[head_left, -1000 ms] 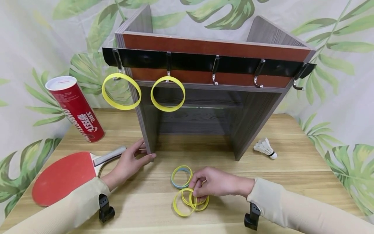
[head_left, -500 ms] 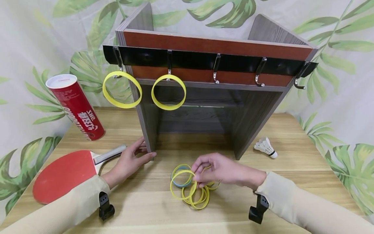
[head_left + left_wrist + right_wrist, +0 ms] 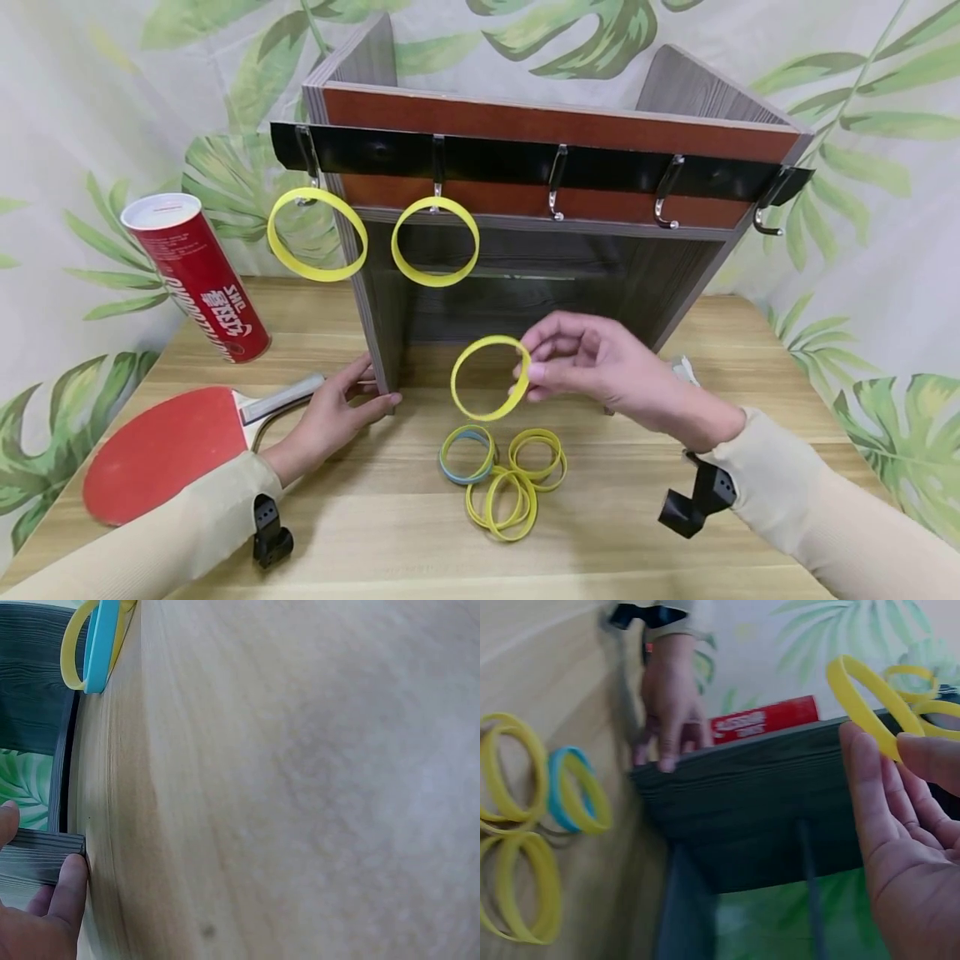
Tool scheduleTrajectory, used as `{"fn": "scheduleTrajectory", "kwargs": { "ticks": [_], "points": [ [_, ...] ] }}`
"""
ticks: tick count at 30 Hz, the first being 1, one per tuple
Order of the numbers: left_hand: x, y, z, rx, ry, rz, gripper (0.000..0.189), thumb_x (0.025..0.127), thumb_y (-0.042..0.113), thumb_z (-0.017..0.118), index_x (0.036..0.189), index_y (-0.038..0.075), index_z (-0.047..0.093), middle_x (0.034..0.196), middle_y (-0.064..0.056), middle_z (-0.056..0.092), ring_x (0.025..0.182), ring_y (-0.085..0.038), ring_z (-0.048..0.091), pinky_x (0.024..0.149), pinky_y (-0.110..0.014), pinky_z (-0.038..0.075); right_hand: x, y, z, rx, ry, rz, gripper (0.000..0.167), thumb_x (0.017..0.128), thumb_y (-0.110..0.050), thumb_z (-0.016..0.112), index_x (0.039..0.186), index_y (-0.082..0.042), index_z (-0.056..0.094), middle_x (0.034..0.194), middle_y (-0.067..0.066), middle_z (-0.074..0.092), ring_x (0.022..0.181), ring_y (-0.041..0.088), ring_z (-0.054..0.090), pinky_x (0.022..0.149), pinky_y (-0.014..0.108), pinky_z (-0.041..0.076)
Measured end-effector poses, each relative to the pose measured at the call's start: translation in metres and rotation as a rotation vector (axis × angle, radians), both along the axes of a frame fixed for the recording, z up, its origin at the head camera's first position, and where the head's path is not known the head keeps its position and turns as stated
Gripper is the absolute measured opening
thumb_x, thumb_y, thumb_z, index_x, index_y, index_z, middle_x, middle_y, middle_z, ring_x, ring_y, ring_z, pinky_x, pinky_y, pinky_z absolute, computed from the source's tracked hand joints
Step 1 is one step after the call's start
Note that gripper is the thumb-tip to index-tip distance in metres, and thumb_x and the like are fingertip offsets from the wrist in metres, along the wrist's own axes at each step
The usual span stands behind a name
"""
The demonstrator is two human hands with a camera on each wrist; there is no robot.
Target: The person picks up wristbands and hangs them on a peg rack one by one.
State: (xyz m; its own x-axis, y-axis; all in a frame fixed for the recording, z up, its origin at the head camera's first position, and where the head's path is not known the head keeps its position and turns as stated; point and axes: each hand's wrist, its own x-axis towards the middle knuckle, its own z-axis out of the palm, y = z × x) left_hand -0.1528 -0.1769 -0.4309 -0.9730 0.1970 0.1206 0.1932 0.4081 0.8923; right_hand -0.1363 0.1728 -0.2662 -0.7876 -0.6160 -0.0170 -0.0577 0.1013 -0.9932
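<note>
My right hand (image 3: 600, 362) pinches a yellow wristband (image 3: 491, 377) between thumb and fingertips, raised in front of the grey wooden shelf (image 3: 382, 333). In the right wrist view the same yellow band (image 3: 866, 705) stands up from the fingertips. My left hand (image 3: 333, 417) grips the lower front edge of the shelf's left side panel; its fingers (image 3: 71, 889) and thumb lie on either side of the board. Two yellow bands, a left one (image 3: 277, 237) and a right one (image 3: 400, 250), hang from the two leftmost hooks of the black hook rail (image 3: 495, 158).
On the table (image 3: 360, 533) lie several yellow bands (image 3: 536, 518) and a blue band (image 3: 450, 477) under a yellow one. A red table tennis bat (image 3: 161, 454) and a red can (image 3: 202, 283) stand left; a shuttlecock (image 3: 685, 371) is partly behind my right wrist. Three right hooks (image 3: 663, 208) are bare.
My right hand has lifted one yellow band off the pile, up and away from the table toward the shelf front. The left hand has stayed on the side panel.
</note>
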Motion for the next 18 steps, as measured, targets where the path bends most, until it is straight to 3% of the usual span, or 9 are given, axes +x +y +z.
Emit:
{"fn": "scheduleTrajectory", "kwargs": {
  "ticks": [10,18],
  "points": [
    [0.000,0.000,0.002,-0.007,0.008,-0.002,0.069,0.098,0.013,0.074,0.159,0.012,0.044,0.134,-0.023,0.070,0.121,-0.037,0.067,0.094,-0.018,0.052,0.000,0.010,0.041,-0.301,0.122,-0.139,0.017,0.100,0.009,0.061,0.112,-0.002,0.064,0.104,0.008,0.077,0.098,0.020,0.077,0.090,0.035,0.063],
    [0.001,0.000,0.001,-0.001,-0.003,-0.001,0.069,0.098,0.014,0.074,0.160,0.013,0.043,0.134,-0.023,0.070,0.122,-0.038,0.068,0.092,-0.018,0.052,0.003,0.005,0.052,-0.422,0.119,-0.258,0.020,0.102,0.009,0.058,0.115,-0.005,0.063,0.106,0.006,0.076,0.101,0.018,0.075,0.094,0.033,0.062]
  ]
}}
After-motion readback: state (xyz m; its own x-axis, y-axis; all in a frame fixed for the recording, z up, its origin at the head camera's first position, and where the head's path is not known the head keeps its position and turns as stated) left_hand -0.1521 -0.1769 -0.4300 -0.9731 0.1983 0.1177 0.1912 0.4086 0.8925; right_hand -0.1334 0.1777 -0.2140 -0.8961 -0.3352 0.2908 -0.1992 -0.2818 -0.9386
